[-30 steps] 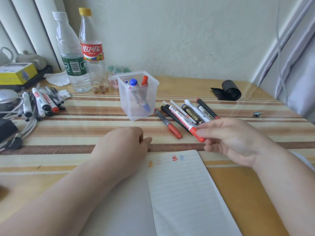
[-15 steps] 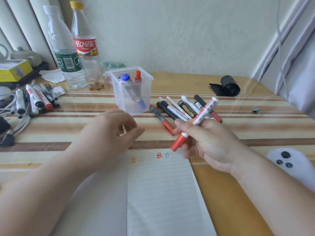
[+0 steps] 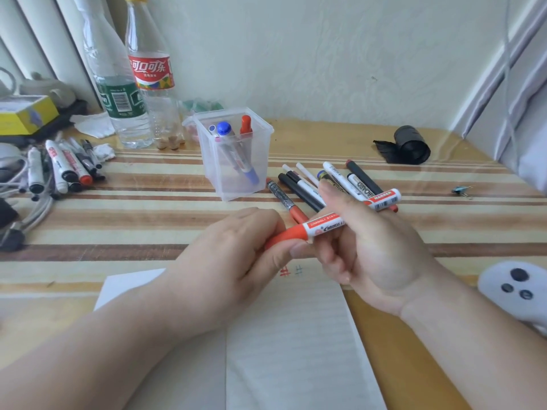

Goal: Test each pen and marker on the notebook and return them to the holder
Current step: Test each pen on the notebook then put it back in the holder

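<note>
The holder [image 3: 236,161] is translucent, faintly frosted plastic with a smooth sheen, and the table [image 3: 148,208] under it shows striped wood grain beneath a clear, glossy cover that throws back light. In front of the holder, the marker [image 3: 325,227] has a smooth, shiny white plastic barrel with a printed label and a duller red plastic cap, and nearer still the notebook [image 3: 296,335] is matt ruled paper. Behind and left of the holder stand two bottles [image 3: 118,93] of thin clear plastic with glossy labels, and to its right lies a roll [image 3: 411,145] of black, crinkled, slightly shiny plastic film.
</note>
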### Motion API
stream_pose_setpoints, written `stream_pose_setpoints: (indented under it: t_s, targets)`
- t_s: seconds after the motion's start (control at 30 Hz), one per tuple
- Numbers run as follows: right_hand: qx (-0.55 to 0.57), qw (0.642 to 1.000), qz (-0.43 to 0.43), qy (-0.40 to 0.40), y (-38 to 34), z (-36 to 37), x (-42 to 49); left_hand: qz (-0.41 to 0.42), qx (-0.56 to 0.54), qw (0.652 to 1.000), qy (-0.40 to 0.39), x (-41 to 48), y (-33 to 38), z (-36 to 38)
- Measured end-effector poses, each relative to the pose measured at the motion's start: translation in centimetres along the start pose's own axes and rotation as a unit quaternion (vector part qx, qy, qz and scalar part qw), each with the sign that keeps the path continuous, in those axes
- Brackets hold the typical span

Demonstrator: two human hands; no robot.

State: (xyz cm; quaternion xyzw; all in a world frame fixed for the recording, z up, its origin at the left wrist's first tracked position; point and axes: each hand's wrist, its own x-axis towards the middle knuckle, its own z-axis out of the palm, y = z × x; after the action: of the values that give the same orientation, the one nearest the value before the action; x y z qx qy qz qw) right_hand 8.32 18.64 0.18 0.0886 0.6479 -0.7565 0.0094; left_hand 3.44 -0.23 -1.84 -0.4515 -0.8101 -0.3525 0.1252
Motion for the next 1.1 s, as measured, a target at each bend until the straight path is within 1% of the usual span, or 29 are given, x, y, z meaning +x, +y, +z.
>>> stream_pose_setpoints:
  t_s: [0.1, 0.23, 0.33, 0.4, 0.47, 0.5, 0.53, 0.57, 0.6, 0.67, 0.73, 0.87, 0.93, 1.0, 1.1]
  targets:
    - [-0.018, 1.000, -0.004, 0.013, -0.3, 0.3, -0.5, -0.021, -0.023, 1.000, 0.002, -0.2, 0.2, 0.1]
    - [-0.030, 0.997, -0.068, 0.036, -0.5, 0.6, -0.6, -0.033, -0.086, 0.995, 0.027, 0.0, 0.8, -0.4]
    - [-0.044, 0.993, -0.096, 0.045, -0.5, 1.1, -0.5, -0.070, -0.152, 0.986, 0.016, 0.0, 1.4, 0.1]
    - [-0.004, 0.992, -0.101, 0.080, -1.2, 0.1, 0.1, -0.136, -0.238, 0.961, 0.035, 0.0, 0.8, 0.0]
    - [0.090, 0.981, -0.130, 0.114, -2.6, -2.3, 1.0, -0.201, -0.320, 0.921, 0.093, 0.1, -0.7, -1.0]
    - [0.132, 0.972, -0.147, 0.124, -3.2, -3.7, 1.3, -0.215, -0.351, 0.904, 0.117, 0.1, -1.3, -1.6]
    - [0.153, 0.967, -0.155, 0.132, -3.4, -4.7, 1.5, -0.217, -0.368, 0.894, 0.131, 0.0, -1.7, -1.9]
    - [0.153, 0.967, -0.154, 0.136, -3.3, -5.5, 1.6, -0.208, -0.368, 0.897, 0.131, 0.0, -1.7, -2.0]
    - [0.141, 0.970, -0.146, 0.137, -2.9, -5.9, 1.6, -0.189, -0.350, 0.910, 0.118, 0.0, -1.5, -1.8]
    - [0.110, 0.979, -0.136, 0.108, -2.2, -5.7, 1.7, -0.141, -0.278, 0.946, 0.085, -0.2, -1.0, -1.0]
    - [0.090, 0.987, -0.123, 0.053, -1.7, -5.0, 1.6, -0.114, -0.208, 0.970, 0.057, -0.4, -1.0, -0.3]
    - [0.024, 0.999, -0.040, -0.013, -1.1, -4.4, 1.0, -0.135, -0.108, 0.984, 0.028, -0.4, -1.8, -0.2]
    - [-0.014, 0.998, -0.024, -0.063, -0.8, -4.4, 0.8, -0.134, -0.111, 0.985, 0.011, -0.4, -1.8, -0.1]
    - [-0.045, 0.993, -0.023, -0.104, -0.7, -4.5, 0.7, -0.141, -0.170, 0.975, -0.003, -0.3, -1.6, 0.0]
    - [-0.097, 0.988, -0.015, -0.118, -0.6, -4.6, 0.4, -0.153, -0.237, 0.959, -0.005, -0.2, -1.5, -0.1]
